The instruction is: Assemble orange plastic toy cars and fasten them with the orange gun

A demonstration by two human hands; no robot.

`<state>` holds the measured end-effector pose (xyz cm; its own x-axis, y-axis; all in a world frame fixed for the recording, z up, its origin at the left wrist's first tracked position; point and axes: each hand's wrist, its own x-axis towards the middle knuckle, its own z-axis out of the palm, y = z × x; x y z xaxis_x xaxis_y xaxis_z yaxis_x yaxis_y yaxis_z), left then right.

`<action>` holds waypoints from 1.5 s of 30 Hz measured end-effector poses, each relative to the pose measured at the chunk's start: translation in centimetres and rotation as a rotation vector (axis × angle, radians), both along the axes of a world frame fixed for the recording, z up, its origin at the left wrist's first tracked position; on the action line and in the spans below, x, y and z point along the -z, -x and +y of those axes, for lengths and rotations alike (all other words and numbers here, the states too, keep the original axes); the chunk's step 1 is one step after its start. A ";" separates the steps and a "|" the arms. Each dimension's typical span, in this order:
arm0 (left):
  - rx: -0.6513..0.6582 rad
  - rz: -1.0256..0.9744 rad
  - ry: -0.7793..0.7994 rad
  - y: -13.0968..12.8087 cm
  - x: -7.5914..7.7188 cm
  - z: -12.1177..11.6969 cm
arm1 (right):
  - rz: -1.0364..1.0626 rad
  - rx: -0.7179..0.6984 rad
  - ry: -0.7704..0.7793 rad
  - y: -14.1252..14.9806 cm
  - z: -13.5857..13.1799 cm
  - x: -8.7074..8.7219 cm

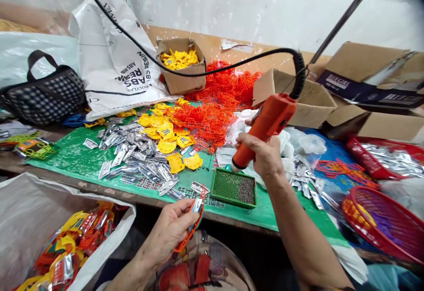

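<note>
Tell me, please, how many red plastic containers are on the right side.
2: the upper container, holding silvery pieces, by the right edge; the lower basket, with purple material inside, below it in the picture. Others may be hidden.

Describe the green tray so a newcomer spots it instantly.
Find the big green sheet. Near its front edge, by the tip of the orange corded tool in the right hand, sits the green tray. Unlike the loose yellow pieces, it's rectangular, with a gridded floor and tiny dark bits massed at its right end.

Raised orange driver slants tip-down, right of a tilted orange frame.
</note>
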<state>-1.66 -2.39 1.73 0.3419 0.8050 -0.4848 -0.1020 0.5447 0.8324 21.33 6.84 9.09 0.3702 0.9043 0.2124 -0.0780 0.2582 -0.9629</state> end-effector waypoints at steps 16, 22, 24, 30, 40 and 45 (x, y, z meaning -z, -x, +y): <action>0.018 0.047 0.031 -1.1 -0.2 1.0 | 0.088 -0.069 0.012 3.1 -2.5 5.4; 0.042 0.062 0.008 -1.3 0.0 1.1 | 0.078 -0.100 0.024 3.2 -2.8 5.5; 0.042 0.066 0.010 -1.4 0.1 1.1 | 0.077 -0.102 0.034 3.2 -2.8 5.6; 0.034 0.079 0.023 -1.5 0.1 1.1 | 0.068 -0.105 0.027 3.3 -2.8 5.8; 0.055 0.079 0.012 -1.2 -0.2 1.2 | 0.027 -0.060 0.021 4.1 -3.4 5.2; 0.069 0.054 -0.026 -1.1 0.0 1.2 | -0.023 -0.030 0.021 4.3 -3.5 4.8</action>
<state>-0.55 -1.21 1.74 0.3708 0.7928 -0.4837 -0.0196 0.5274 0.8494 17.04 3.35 4.32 0.3379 0.9194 0.2013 -0.0634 0.2356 -0.9698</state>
